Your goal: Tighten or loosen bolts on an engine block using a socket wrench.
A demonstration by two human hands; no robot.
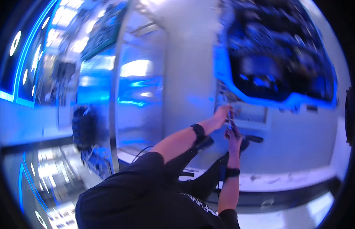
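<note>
Both of my hands meet in front of my body, beside the blue edge of a vehicle's front end (231, 88). My left hand (221, 114) is closed around the upper part of a slim metal tool (229, 123). Just below it, my right hand (234, 136) grips the same tool's lower part. A dark handle (254, 139) sticks out to the right of my right hand; blur hides whether it belongs to that tool. Each wrist wears a black band. The tool's exact kind is too blurred to tell.
An exposed engine bay (263, 57) fills the upper right. A light rectangular frame (264, 124) lies below its edge. To my left stand a shiny metallic panel (140, 88), an upright post (113, 114) and a dark, knobby tyre-like object (85, 126). A black cable (140, 153) curves near my left arm.
</note>
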